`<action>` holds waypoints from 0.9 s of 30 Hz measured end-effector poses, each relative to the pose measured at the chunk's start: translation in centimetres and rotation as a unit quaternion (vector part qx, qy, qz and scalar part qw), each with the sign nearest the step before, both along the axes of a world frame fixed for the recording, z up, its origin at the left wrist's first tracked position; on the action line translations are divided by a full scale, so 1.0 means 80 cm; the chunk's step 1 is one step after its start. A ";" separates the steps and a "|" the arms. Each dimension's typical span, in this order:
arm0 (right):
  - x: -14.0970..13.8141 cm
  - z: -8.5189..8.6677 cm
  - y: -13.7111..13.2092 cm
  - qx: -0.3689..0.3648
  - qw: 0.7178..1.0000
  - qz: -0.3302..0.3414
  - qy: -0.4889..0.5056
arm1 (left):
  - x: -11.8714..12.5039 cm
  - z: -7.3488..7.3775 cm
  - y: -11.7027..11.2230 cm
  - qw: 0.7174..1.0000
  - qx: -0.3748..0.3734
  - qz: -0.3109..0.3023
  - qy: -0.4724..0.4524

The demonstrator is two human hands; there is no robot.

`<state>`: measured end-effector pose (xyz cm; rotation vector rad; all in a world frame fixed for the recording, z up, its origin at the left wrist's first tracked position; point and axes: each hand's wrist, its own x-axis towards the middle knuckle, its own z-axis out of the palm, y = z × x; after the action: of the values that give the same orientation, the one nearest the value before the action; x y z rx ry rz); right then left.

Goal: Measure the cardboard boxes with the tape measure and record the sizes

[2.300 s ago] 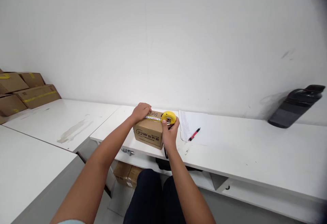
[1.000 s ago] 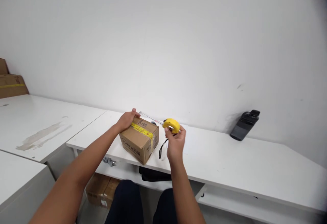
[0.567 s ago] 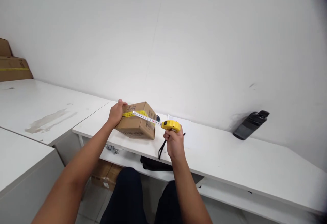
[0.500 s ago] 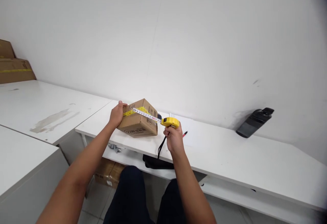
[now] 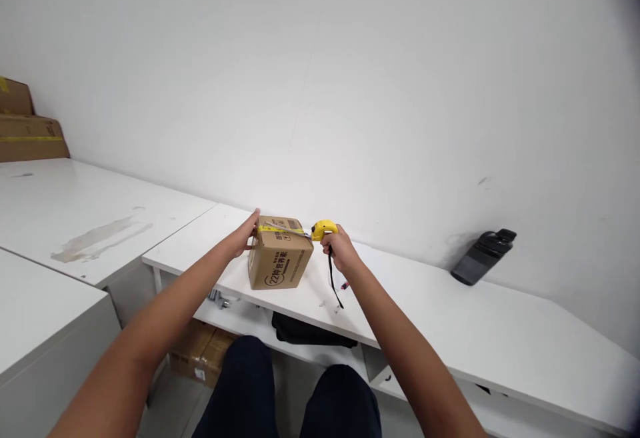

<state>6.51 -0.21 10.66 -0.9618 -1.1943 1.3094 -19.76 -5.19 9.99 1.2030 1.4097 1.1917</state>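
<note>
A small brown cardboard box (image 5: 280,268) with dark printing and a strip of yellow tape stands on the white bench. My left hand (image 5: 244,235) grips its left side, fingers against the face turned away from me. In my right hand (image 5: 340,248) is a yellow tape measure (image 5: 324,229), its black wrist strap hanging down. The drawn-out blade lies slanting over the top of the box, from the case toward the upper left. A red-tipped pen (image 5: 345,285) lies partly seen near the strap.
A dark bottle (image 5: 483,257) tilts against the wall at the right of the white bench (image 5: 425,301). Under the bench are a black flat item (image 5: 310,333) and a cardboard carton (image 5: 200,351). More cartons (image 5: 30,138) sit on the far left table.
The box has been turned and tipped, so its printed side now faces me more upright. My right hand and the tape measure have shifted slightly left, the blade still over the box.
</note>
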 end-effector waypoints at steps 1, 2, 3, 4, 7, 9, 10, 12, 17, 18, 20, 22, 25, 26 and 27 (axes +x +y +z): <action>0.003 0.003 0.004 0.007 1.000 0.010 -0.008 | 0.007 0.009 -0.003 1.000 0.002 -0.003 0.002; 0.005 0.005 0.007 0.013 1.000 0.021 -0.014 | 0.015 0.015 -0.006 1.000 0.004 -0.005 0.008; 0.007 0.007 0.011 0.019 0.999 0.032 -0.018 | 0.022 0.018 -0.010 1.000 0.006 -0.006 0.014; 0.009 0.009 0.014 0.023 0.999 0.043 -0.020 | 0.029 0.019 -0.014 1.000 0.007 -0.004 0.016; 0.009 0.008 0.021 0.030 0.997 0.074 -0.011 | 0.044 0.013 -0.021 1.000 -0.004 0.001 -0.003; 0.007 0.003 0.024 0.029 0.996 0.086 -0.001 | 0.049 0.010 -0.022 1.000 -0.011 0.003 -0.022; 0.006 0.000 0.025 0.027 0.996 0.088 0.004 | 0.051 0.008 -0.022 0.999 -0.009 0.003 -0.032; 0.004 -0.006 0.027 0.023 0.996 0.085 0.012 | 0.053 0.006 -0.021 0.999 0.007 0.007 -0.052; 0.003 -0.018 0.026 0.014 0.998 0.049 0.028 | 0.055 -0.002 -0.012 0.993 0.036 0.041 -0.109; 0.005 -0.019 0.025 0.012 0.999 0.044 0.029 | 0.055 -0.003 -0.010 0.991 0.035 0.045 -0.124; 0.007 -0.020 0.021 0.008 0.999 0.040 0.031 | 0.054 -0.005 -0.007 0.987 0.033 0.044 -0.153; 0.010 -0.020 0.018 0.006 0.999 0.039 0.034 | 0.053 -0.004 -0.006 0.984 0.034 0.037 -0.172; 0.011 -0.019 0.013 0.003 0.998 0.041 0.042 | 0.050 -0.002 -0.005 0.982 0.036 0.023 -0.186; 0.011 -0.019 0.012 0.001 0.998 0.041 0.047 | 0.050 -0.002 -0.005 0.981 0.037 0.020 -0.189; 0.010 -0.019 0.010 -0.001 0.998 0.043 0.053 | 0.049 -0.003 -0.005 0.980 0.040 0.015 -0.193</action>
<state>7.33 0.60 9.18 -0.8400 -1.1624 1.4128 -15.83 -5.58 9.75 0.9411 1.1013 1.4258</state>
